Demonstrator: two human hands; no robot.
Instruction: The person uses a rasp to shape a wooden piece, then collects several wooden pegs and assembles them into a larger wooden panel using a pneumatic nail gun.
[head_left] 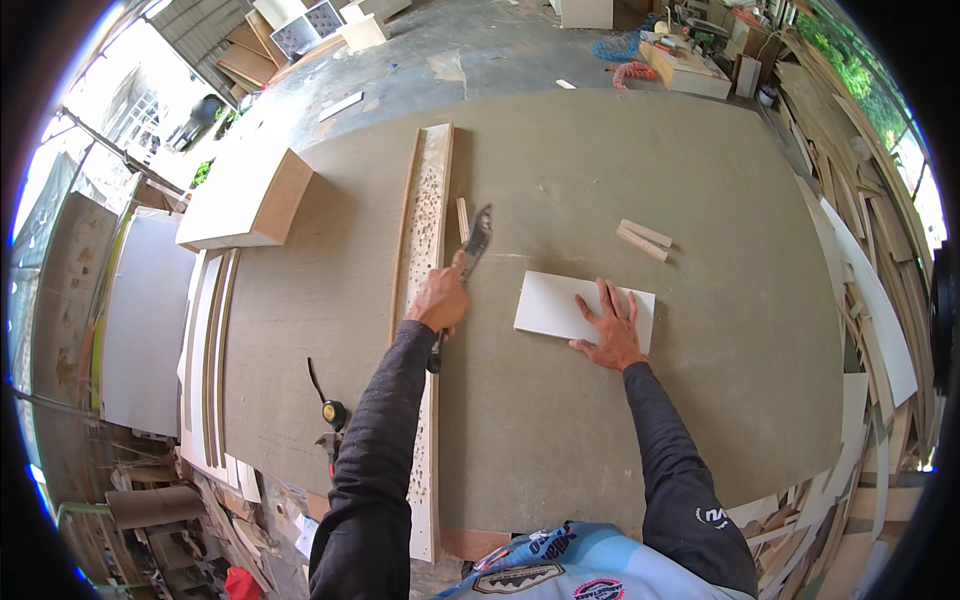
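My left hand (440,299) is closed around a dark long tool with a broad, curved, blade-like end (479,238); its other end sticks out below my fist. It is held over the edge of a long narrow board (432,190) peppered with small holes. My right hand (615,335) lies with fingers spread on a white rectangular panel (550,305), pressing near its right end. A short wooden strip (462,220) lies beside the long board, partly hidden by the tool. Farther right, two more short wooden strips (643,241) rest on the table.
The wide table (740,200) carries a white box (250,205) at far left. A tape measure (333,412) and a hammer (329,441) lie near my left forearm. Stacked wood offcuts (850,170) line the right side. Coiled hoses (632,72) lie beyond the far edge.
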